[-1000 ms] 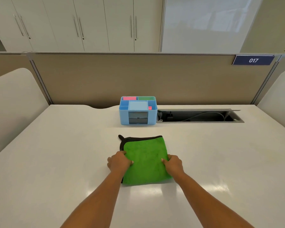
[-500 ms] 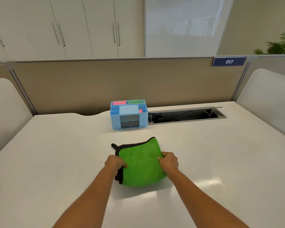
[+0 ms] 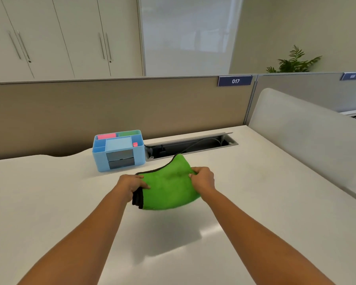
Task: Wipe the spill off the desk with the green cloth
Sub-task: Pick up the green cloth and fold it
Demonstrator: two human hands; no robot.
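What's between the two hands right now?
Head view: only the green cloth, stretched between the left hand and right hand, each gripping an edge, lifted off the desk.

You hold a green cloth point(image 3: 169, 188) of soft, fuzzy pile, matt, edged in dark binding. Under it your desk point(image 3: 265, 212) is smooth white laminate with a soft sheen that throws back the light. The blue organizer point(image 3: 119, 150) looks like matt plastic. The cable tray point(image 3: 191, 144) has a brushed metal frame, and the partition point(image 3: 111, 112) wears flat, woven-looking beige fabric.
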